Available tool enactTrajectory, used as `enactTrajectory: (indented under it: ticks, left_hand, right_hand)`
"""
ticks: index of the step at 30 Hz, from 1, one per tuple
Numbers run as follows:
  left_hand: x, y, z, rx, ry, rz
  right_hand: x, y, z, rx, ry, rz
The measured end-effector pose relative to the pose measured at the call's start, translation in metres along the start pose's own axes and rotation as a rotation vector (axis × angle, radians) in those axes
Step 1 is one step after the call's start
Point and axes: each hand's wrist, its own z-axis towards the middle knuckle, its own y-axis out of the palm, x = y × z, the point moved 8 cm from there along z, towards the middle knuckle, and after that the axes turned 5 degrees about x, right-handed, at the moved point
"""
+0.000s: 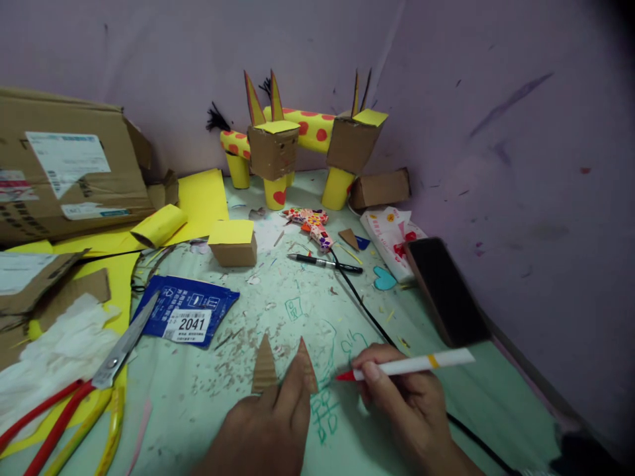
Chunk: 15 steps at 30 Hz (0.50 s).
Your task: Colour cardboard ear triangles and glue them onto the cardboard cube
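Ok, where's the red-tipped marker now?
The red-tipped marker is at lower right in the head view, in the right hand, its tip facing the red-edged cardboard triangle under the left hand.

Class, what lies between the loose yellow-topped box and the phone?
In the head view, a pen, a black cord and a blue heart lie between the yellow-topped box and the phone.

place: craft corner | signs: scissors (113, 363), cardboard animals (272, 153), yellow paper (202, 196), marker (409, 364), scribbled tabletop (173, 396)
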Motion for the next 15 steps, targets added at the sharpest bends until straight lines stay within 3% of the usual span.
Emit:
enactTrajectory:
  ticks: [5,10,15]
  left_hand:
    - [-0.0008,0.0018,0.0004,0.01,-0.006,-0.004]
    - [-0.0016,-0.0037,0.0018,-0.04,-0.031,0.007]
    - [-0.0013,0.0032,-0.0016,-0.06,-0.015,-0.054]
  right_hand:
    - [-0.0083,0.0079,0.0002,-0.059,-0.098,-0.075]
    - [-0.0059,0.0074,0.0016,-0.031,-0.066,-0.112]
    - [-0.0093,0.0093,0.0033,-0.059,-0.071,-0.133]
